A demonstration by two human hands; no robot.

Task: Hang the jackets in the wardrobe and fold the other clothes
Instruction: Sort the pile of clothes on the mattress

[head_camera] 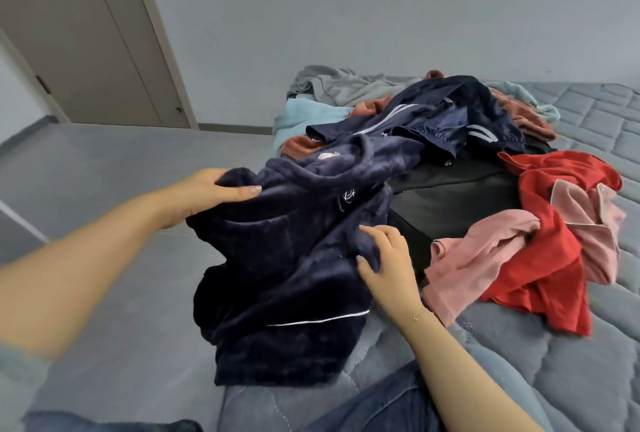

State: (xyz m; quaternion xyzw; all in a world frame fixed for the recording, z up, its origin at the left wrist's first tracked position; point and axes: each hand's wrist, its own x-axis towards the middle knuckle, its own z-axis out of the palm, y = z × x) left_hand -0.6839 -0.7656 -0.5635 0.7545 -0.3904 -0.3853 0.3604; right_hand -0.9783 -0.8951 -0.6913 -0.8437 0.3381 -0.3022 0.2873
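A dark navy fleece garment (287,279) with white piping hangs lifted off the near edge of the bed (554,362). My left hand (204,194) grips its upper left part, thumb over the fabric. My right hand (384,258) pinches a fold on its right side. Behind it lies a pile: a navy track jacket (433,116) with white stripes, a black garment (457,199), a red garment (561,241), pink clothes (485,251), a rust-coloured piece (301,144), a light blue one (304,113) and a grey one (346,85).
The bed has a grey-blue quilted cover. A closed beige door (86,33) stands at the upper left, with grey floor (104,168) between it and the bed. My jeans-clad legs (381,404) show at the bottom edge.
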